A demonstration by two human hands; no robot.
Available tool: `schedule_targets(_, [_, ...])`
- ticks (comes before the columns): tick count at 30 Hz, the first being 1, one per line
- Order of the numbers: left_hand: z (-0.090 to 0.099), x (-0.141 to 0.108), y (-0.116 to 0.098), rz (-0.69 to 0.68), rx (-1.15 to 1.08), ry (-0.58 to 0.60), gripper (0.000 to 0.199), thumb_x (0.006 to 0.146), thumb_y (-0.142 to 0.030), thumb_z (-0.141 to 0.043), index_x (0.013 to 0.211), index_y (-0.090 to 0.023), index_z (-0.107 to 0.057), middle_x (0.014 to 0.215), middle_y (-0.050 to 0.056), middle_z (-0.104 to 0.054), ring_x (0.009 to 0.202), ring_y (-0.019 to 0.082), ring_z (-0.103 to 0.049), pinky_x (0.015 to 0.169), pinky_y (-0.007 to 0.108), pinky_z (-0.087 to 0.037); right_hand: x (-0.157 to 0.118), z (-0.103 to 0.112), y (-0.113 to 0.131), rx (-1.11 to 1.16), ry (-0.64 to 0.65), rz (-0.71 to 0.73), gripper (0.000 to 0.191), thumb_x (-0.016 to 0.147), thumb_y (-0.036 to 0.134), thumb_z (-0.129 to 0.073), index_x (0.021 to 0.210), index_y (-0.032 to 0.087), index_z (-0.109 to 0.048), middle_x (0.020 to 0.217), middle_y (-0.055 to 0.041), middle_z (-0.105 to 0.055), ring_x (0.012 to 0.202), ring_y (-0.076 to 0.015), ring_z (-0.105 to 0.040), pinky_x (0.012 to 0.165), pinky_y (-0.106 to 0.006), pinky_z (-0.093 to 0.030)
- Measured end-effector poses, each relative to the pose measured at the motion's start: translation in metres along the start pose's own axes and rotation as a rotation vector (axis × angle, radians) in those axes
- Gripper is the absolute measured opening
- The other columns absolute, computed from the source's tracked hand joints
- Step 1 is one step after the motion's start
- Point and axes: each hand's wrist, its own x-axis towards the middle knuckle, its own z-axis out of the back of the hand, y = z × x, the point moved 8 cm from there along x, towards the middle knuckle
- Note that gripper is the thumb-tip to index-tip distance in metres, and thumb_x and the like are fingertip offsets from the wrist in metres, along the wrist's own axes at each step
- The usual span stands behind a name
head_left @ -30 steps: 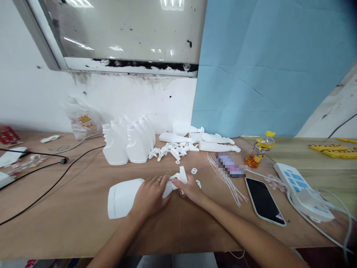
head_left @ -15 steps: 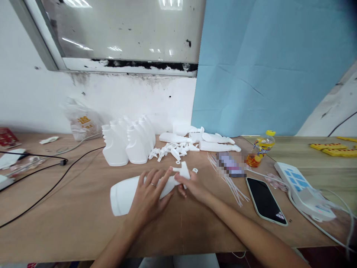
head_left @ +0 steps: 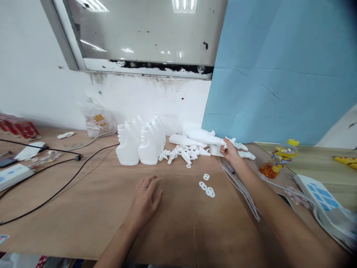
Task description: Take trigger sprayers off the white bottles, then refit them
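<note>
My right hand reaches to the back of the table, its fingers closed around the head end of a white spray bottle. That bottle lies on its side on top of other white spray bottles, and my fingers partly hide its head. My left hand rests above the brown tabletop, empty, with fingers loosely apart. White trigger sprayer heads lie heaped in front of the lying bottles. Several flat white rings are scattered between my hands. Thin white tubes lie beneath my right forearm.
Upright white bottles without heads stand in rows at the back. A drink bottle with a yellow cap and a white device are on the right. Black cables cross the left side, near a plastic bag.
My right hand has carried the spray bottle from the middle of the table to the pile at the back. My left hand has let go of it. The view has swung slightly left.
</note>
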Motion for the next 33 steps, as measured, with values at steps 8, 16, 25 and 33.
schedule_targets(8, [-0.003, -0.003, -0.001, 0.043, -0.086, 0.062, 0.028, 0.093, -0.023, -0.049, 0.120, -0.023, -0.055, 0.132, 0.011, -0.050, 0.124, 0.026, -0.049, 0.103, 0.048, -0.043, 0.017, -0.003, 0.006, -0.201, -0.001, -0.018, 0.014, 0.087, 0.027, -0.051, 0.079, 0.021, -0.041, 0.068, 0.0011, -0.056, 0.048, -0.0083, -0.051, 0.046, -0.020, -0.048])
schedule_targets(16, [-0.008, -0.004, -0.005, 0.027, -0.099, 0.108, 0.025, 0.093, -0.023, -0.047, 0.116, -0.023, -0.058, 0.134, 0.012, -0.050, 0.124, 0.026, -0.050, 0.102, 0.046, -0.044, -0.053, -0.053, -0.042, -0.734, 0.216, 0.302, 0.027, 0.074, 0.029, -0.059, 0.099, 0.020, -0.056, 0.078, 0.0025, -0.059, 0.056, -0.0123, -0.056, 0.052, -0.025, -0.043])
schedule_targets(25, [-0.006, -0.004, -0.007, 0.036, -0.150, 0.135, 0.023, 0.094, -0.024, -0.047, 0.115, -0.022, -0.058, 0.132, 0.012, -0.052, 0.122, 0.026, -0.052, 0.102, 0.045, -0.045, -0.123, -0.117, -0.071, -1.284, 0.543, 0.566, 0.007, 0.073, 0.018, -0.071, 0.074, 0.015, -0.065, 0.098, -0.0135, -0.061, 0.101, -0.0280, -0.053, 0.092, -0.038, -0.038])
schedule_targets(33, [-0.009, -0.004, -0.001, 0.303, -0.449, 0.090, 0.053, 0.090, -0.043, -0.056, 0.137, -0.020, -0.044, 0.116, 0.009, -0.065, 0.096, 0.020, -0.064, 0.086, 0.036, -0.052, -0.279, -0.109, -0.060, -1.302, 1.160, 1.314, 0.017, 0.092, 0.027, -0.057, 0.105, 0.017, -0.061, 0.102, -0.0111, -0.062, 0.095, -0.0255, -0.050, 0.087, -0.042, -0.036])
